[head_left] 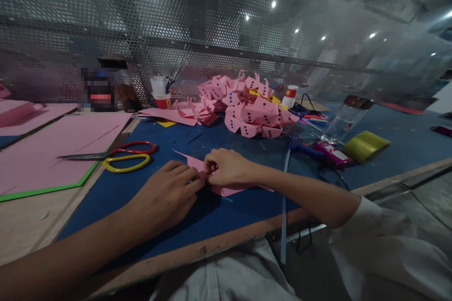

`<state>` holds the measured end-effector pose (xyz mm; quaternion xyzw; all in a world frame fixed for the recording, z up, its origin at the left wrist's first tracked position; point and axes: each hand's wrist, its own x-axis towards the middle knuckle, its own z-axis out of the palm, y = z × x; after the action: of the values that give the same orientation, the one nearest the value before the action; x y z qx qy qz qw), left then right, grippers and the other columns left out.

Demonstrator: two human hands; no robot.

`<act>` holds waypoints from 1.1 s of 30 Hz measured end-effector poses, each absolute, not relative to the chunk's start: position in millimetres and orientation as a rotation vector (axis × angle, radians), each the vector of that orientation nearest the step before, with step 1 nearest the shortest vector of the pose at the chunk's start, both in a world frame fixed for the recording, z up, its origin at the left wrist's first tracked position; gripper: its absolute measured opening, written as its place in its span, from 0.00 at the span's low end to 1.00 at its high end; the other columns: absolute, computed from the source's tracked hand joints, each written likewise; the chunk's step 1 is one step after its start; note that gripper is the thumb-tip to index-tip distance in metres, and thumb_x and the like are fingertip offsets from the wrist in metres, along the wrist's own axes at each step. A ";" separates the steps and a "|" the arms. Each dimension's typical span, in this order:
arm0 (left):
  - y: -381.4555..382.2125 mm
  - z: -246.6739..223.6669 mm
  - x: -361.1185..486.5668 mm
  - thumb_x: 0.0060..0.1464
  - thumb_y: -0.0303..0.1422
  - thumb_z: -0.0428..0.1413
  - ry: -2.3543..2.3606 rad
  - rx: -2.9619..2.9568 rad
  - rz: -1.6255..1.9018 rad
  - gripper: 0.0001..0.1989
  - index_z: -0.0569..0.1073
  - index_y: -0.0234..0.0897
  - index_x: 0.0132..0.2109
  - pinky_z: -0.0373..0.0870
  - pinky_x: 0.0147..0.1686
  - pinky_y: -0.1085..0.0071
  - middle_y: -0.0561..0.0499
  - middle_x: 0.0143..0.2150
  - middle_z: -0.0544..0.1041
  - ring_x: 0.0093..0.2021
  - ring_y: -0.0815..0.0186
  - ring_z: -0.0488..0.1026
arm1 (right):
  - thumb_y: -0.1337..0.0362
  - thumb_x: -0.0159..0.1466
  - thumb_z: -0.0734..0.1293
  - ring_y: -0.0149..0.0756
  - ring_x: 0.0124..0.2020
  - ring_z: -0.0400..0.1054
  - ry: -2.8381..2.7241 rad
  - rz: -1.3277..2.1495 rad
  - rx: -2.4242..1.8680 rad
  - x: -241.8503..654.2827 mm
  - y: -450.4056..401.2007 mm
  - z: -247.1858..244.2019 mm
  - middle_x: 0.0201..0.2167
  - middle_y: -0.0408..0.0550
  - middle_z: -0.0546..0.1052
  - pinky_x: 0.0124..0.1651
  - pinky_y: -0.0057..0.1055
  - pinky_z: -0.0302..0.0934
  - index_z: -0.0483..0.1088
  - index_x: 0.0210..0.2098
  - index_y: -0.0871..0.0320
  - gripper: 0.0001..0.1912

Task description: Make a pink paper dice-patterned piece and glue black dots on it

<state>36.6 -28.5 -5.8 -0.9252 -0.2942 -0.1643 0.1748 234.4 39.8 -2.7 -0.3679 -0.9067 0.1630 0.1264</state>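
Note:
A pink paper piece [226,190] lies on the blue table top, partly covered by both hands. My left hand [169,190] rests at its left end, fingers bent and pressed together on the paper edge. From the right, my right hand [226,167] reaches over the same piece, its fingers curled and pinching the paper close to my left fingertips. The fingertips of the two hands nearly meet. Scissors [130,156] with one red and one yellow handle lie to the left of my left hand.
Folded pink paper shapes [252,115] are heaped behind the hands. Pink sheets [70,150] lie left. At right are a glue gun [307,146], a clear jar [344,120] and a yellow tape roll [367,146]. A pale strip [284,225] hangs over the front edge.

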 end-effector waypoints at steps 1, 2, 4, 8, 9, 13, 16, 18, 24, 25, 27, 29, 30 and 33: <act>-28.6 -5.6 36.7 0.56 0.23 0.52 -0.839 -2.623 -0.467 0.09 0.76 0.35 0.41 0.66 0.41 0.58 0.47 0.34 0.76 0.36 0.57 0.73 | 0.59 0.55 0.68 0.34 0.35 0.67 -2.640 0.475 -1.070 234.3 39.9 -2.9 0.33 0.41 0.77 0.34 0.28 0.51 0.73 0.33 0.54 0.08; -28.8 -5.4 36.8 0.56 0.23 0.52 -0.844 -2.623 -0.469 0.09 0.76 0.35 0.41 0.66 0.41 0.58 0.47 0.34 0.76 0.36 0.57 0.73 | 0.59 0.55 0.67 0.34 0.35 0.67 -2.640 0.473 -1.066 234.2 40.1 -3.2 0.33 0.41 0.77 0.34 0.28 0.51 0.73 0.33 0.54 0.08; -29.4 -4.8 37.0 0.56 0.22 0.52 -0.857 -2.622 -0.464 0.10 0.76 0.35 0.41 0.66 0.41 0.58 0.47 0.34 0.77 0.37 0.57 0.73 | 0.59 0.55 0.67 0.34 0.34 0.67 -2.635 0.469 -1.057 234.2 40.9 -4.1 0.32 0.40 0.76 0.33 0.28 0.51 0.72 0.33 0.53 0.07; -30.2 -3.6 37.3 0.56 0.22 0.51 -0.873 -2.627 -0.433 0.10 0.76 0.36 0.41 0.65 0.40 0.58 0.47 0.35 0.77 0.36 0.58 0.73 | 0.60 0.54 0.67 0.33 0.34 0.67 -2.631 0.474 -1.065 234.1 42.3 -6.0 0.32 0.40 0.76 0.33 0.29 0.51 0.72 0.32 0.53 0.07; -30.3 -3.5 37.3 0.57 0.22 0.51 -0.876 -2.631 -0.431 0.10 0.76 0.36 0.41 0.65 0.40 0.58 0.47 0.35 0.77 0.36 0.58 0.73 | 0.59 0.54 0.68 0.33 0.34 0.67 -2.629 0.472 -1.065 234.1 42.5 -6.4 0.32 0.40 0.76 0.33 0.29 0.51 0.72 0.32 0.54 0.07; -29.8 -4.0 36.9 0.55 0.22 0.52 -0.879 -2.649 -0.442 0.10 0.75 0.36 0.41 0.64 0.41 0.58 0.48 0.36 0.77 0.37 0.58 0.73 | 0.59 0.54 0.67 0.33 0.34 0.66 -2.625 0.462 -1.049 234.2 43.0 -7.3 0.32 0.40 0.76 0.33 0.29 0.50 0.72 0.32 0.54 0.07; -29.2 -4.8 36.5 0.54 0.21 0.52 -0.895 -2.652 -0.432 0.11 0.75 0.37 0.41 0.64 0.41 0.58 0.48 0.36 0.77 0.38 0.58 0.73 | 0.59 0.54 0.67 0.33 0.34 0.66 -2.628 0.462 -1.046 234.2 42.5 -6.4 0.32 0.40 0.76 0.33 0.29 0.50 0.72 0.32 0.54 0.07; -29.2 -5.0 36.5 0.54 0.21 0.52 -0.902 -2.660 -0.428 0.11 0.75 0.37 0.41 0.63 0.41 0.59 0.48 0.36 0.77 0.37 0.58 0.72 | 0.59 0.54 0.68 0.34 0.34 0.67 -2.627 0.460 -1.057 233.9 41.5 -4.8 0.32 0.41 0.76 0.33 0.29 0.51 0.72 0.33 0.54 0.08; -30.8 -4.0 36.7 0.55 0.21 0.51 -0.910 -2.674 -0.440 0.11 0.75 0.37 0.40 0.63 0.41 0.59 0.48 0.36 0.77 0.37 0.59 0.72 | 0.60 0.55 0.68 0.33 0.34 0.67 -2.641 0.497 -1.098 233.2 39.9 -1.2 0.33 0.42 0.77 0.33 0.28 0.51 0.73 0.34 0.55 0.08; -30.9 -4.0 36.5 0.55 0.21 0.51 -0.911 -2.678 -0.438 0.11 0.75 0.37 0.40 0.63 0.41 0.59 0.48 0.36 0.77 0.37 0.59 0.72 | 0.60 0.55 0.69 0.33 0.34 0.67 -2.645 0.500 -1.096 233.3 40.1 -1.4 0.33 0.42 0.77 0.33 0.28 0.51 0.73 0.33 0.55 0.08; -30.6 -4.4 35.9 0.55 0.21 0.51 -0.911 -2.682 -0.430 0.11 0.75 0.37 0.41 0.63 0.41 0.59 0.48 0.36 0.77 0.37 0.59 0.72 | 0.60 0.54 0.68 0.33 0.34 0.67 -2.644 0.498 -1.082 233.7 40.7 -2.3 0.32 0.42 0.77 0.32 0.28 0.51 0.73 0.32 0.55 0.07; -30.0 -4.9 35.3 0.56 0.21 0.51 -0.907 -2.681 -0.432 0.11 0.75 0.37 0.41 0.63 0.41 0.59 0.48 0.36 0.77 0.37 0.59 0.72 | 0.60 0.54 0.68 0.33 0.34 0.67 -2.640 0.497 -1.065 234.1 41.0 -3.0 0.32 0.41 0.77 0.32 0.28 0.51 0.73 0.32 0.54 0.07; -29.8 -5.1 35.1 0.56 0.21 0.50 -0.906 -2.681 -0.434 0.11 0.75 0.37 0.41 0.63 0.41 0.59 0.48 0.36 0.77 0.37 0.59 0.72 | 0.60 0.55 0.68 0.33 0.34 0.67 -2.640 0.501 -1.063 234.2 41.0 -3.0 0.32 0.41 0.77 0.33 0.28 0.52 0.73 0.32 0.54 0.07; -29.9 -4.7 35.2 0.56 0.22 0.50 -0.890 -2.678 -0.430 0.11 0.75 0.37 0.41 0.64 0.40 0.59 0.48 0.35 0.76 0.37 0.59 0.72 | 0.60 0.55 0.68 0.33 0.34 0.68 -2.641 0.506 -1.083 233.8 40.3 -2.1 0.33 0.41 0.77 0.33 0.28 0.52 0.73 0.32 0.54 0.07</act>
<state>35.2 -29.9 -4.7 -0.9284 -0.3087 -0.1492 0.1430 233.8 40.3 -2.1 -0.3708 -0.9043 0.1734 0.1211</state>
